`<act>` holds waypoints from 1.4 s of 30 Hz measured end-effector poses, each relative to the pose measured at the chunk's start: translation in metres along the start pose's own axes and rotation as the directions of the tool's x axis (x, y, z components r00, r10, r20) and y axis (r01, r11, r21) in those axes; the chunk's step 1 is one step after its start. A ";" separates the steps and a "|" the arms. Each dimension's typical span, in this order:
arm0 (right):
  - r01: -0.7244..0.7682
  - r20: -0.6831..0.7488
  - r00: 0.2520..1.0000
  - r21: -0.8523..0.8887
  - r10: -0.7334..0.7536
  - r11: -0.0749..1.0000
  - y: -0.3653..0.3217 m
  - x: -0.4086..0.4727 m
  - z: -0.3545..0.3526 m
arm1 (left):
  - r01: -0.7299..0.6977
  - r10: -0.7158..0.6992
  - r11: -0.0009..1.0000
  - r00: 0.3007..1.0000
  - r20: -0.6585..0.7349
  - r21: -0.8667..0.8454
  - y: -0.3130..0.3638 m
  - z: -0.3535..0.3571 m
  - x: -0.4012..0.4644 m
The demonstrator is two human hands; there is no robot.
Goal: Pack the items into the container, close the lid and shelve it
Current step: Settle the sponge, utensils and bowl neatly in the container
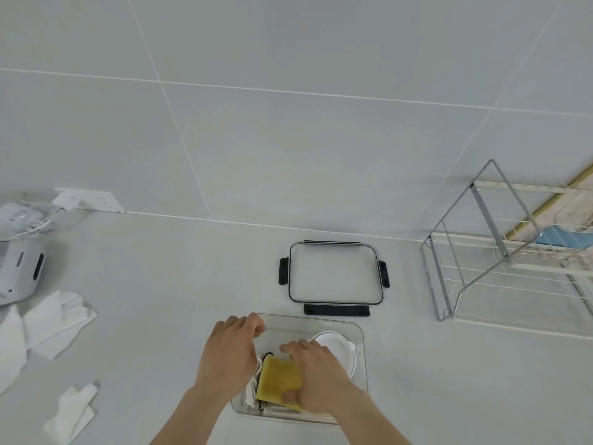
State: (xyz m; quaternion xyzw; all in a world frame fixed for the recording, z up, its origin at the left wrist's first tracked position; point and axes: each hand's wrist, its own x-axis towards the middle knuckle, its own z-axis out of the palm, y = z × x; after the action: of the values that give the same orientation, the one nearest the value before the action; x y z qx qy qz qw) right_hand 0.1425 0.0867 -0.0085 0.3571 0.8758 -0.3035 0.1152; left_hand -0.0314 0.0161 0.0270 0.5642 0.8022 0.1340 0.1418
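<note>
On the counter [160, 316] the clear container [360, 335] sat near me, its lid [335, 274] just beyond. My left hand [229, 354] curled over its left rim; my right hand [321, 377] gripped the yellow sponge [279, 377] inside.

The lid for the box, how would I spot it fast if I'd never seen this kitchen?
Start at the white counter and find the wire rack on its right side. Left of the rack, just behind the clear container holding the yellow sponge, the lid lies flat. It is the only see-through panel with a black rim and black clips.
</note>
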 end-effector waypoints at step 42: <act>-0.029 -0.420 0.906 -0.170 -0.046 0.985 -0.037 0.025 0.010 | -0.290 0.285 0.956 0.953 0.097 0.036 -0.019 0.012 -0.037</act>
State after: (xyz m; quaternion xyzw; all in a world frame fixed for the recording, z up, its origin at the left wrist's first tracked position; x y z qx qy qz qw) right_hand 0.0984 0.0737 -0.0103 0.3992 0.9044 -0.1426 -0.0479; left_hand -0.0312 -0.0239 0.0119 0.6839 0.7074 0.1073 0.1431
